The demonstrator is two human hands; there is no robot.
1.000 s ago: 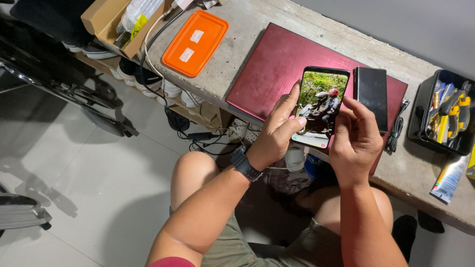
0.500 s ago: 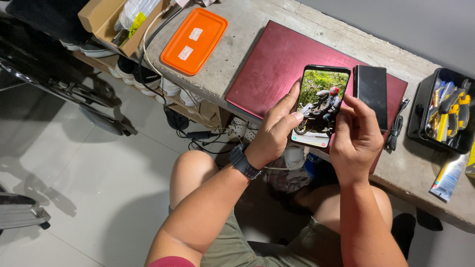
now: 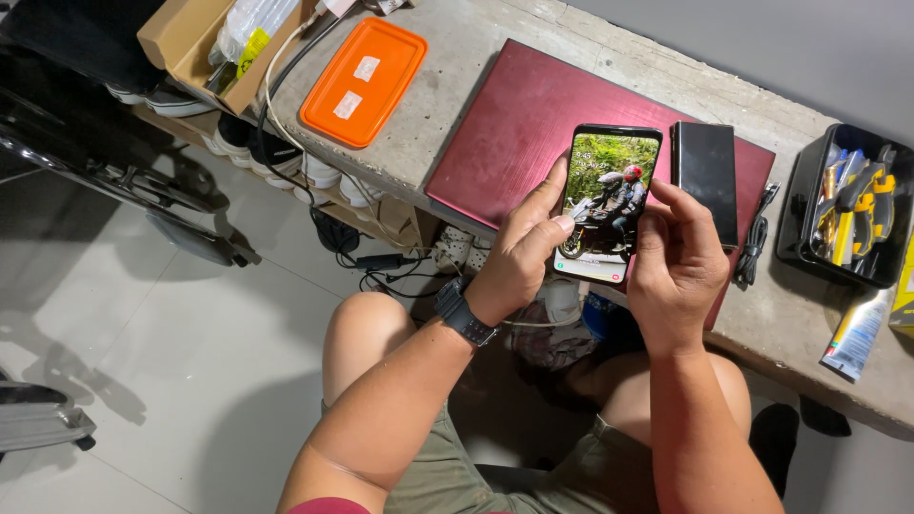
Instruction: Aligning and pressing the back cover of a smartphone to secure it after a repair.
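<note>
A rough grey concrete surface [image 3: 457,67] is running diagonally across a room with a pale tiled floor [image 3: 143,343], where a seated person in olive shorts is holding a black smartphone with a lit screen [image 3: 607,205] above the surface's near edge. The left hand [image 3: 522,255], wearing a dark wristwatch [image 3: 464,311], is closing its grip around the phone's left side, thumb resting on the screen, while the right hand [image 3: 678,266] is wrapping its grip around the right edge, fingers curled behind. The phone is hovering over a closed dark red metal laptop [image 3: 533,124] lying flat on the surface. A second black phone with a dark screen [image 3: 705,169] is lying on the laptop's right part, just beside the right hand, with a coiled black cable [image 3: 754,243] near it. Farther right, a black plastic tray of pliers and hand tools [image 3: 847,205] is sitting beside a squeezed tube [image 3: 855,335]. An orange rectangular plastic lid [image 3: 364,81] is resting at the surface's left end, near an open cardboard box [image 3: 190,38]. Shoes [image 3: 238,143], a power strip [image 3: 457,249] and tangled cords [image 3: 381,266] are crowding the space beneath.
</note>
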